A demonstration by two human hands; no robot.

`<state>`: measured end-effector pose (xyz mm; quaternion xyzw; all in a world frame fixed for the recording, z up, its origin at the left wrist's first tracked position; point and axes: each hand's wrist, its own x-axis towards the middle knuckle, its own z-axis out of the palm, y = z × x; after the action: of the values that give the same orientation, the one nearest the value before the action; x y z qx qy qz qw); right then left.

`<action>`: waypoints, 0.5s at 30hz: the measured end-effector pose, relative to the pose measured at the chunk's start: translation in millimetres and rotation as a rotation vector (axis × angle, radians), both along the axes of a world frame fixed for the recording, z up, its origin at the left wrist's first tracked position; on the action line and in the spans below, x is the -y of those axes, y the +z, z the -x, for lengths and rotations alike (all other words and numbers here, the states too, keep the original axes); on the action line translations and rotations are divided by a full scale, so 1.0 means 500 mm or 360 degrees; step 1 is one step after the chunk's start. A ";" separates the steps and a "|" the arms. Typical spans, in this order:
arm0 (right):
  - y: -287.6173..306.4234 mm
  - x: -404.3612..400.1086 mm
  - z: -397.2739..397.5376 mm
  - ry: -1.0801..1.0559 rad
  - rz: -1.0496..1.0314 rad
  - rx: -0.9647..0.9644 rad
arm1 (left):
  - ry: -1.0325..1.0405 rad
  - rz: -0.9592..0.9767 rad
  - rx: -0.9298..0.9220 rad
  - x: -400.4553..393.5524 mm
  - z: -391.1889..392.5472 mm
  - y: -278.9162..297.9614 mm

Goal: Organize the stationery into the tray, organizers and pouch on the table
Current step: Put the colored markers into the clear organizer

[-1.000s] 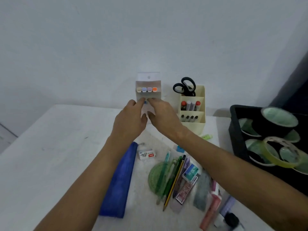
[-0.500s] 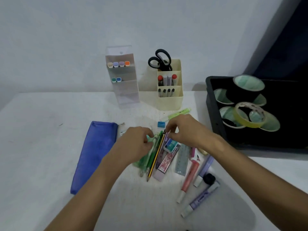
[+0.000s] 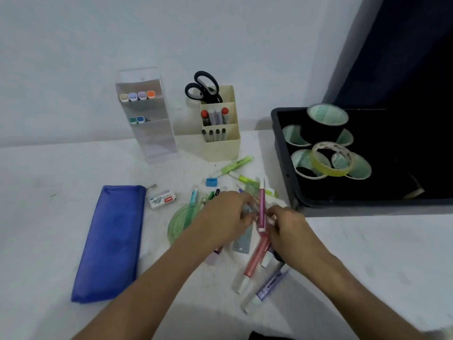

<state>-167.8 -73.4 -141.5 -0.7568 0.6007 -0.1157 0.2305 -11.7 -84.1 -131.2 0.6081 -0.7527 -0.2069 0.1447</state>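
Pink pen (image 3: 262, 209) upright, long axis toward the wall, pinched between left hand (image 3: 224, 218) and right hand (image 3: 286, 225).

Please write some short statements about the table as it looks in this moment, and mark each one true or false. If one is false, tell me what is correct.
1. The black-handled scissors stand in the cream plastic organizer. True.
2. The blue fabric pouch lies inside the black tray. False: it lies flat on the white table, left of the loose stationery.
3. The clear acrylic organizer holds four markers in its top row. True.
4. The yellow tape roll sits on the table beside the pouch. False: it is in the black tray, with the other tape rolls.
5. Both hands are at the pile, the right hand on a pink pen. True.
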 end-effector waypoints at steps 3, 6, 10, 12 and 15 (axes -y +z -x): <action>-0.013 -0.021 0.021 -0.0089 0.0033 0.0033 | 0.0015 0.0034 -0.0054 0.016 0.033 0.001; -0.021 -0.030 0.031 -0.0135 0.0110 0.0036 | 0.0091 0.0011 -0.0052 0.042 0.061 0.002; -0.025 -0.051 0.032 -0.0135 0.0144 0.0114 | 0.0132 -0.0126 0.0027 0.063 0.074 0.000; -0.024 -0.063 0.026 -0.0160 0.0064 0.0157 | 0.0129 -0.0191 0.0058 0.063 0.074 -0.002; -0.025 -0.062 0.016 -0.0234 0.0012 0.0126 | 0.0153 -0.0204 -0.0010 0.067 0.070 -0.005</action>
<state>-175.7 -42.5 -154.1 -0.7062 0.6447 -0.1642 0.2421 -46.6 -117.7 -133.7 0.6509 -0.7074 -0.2494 0.1175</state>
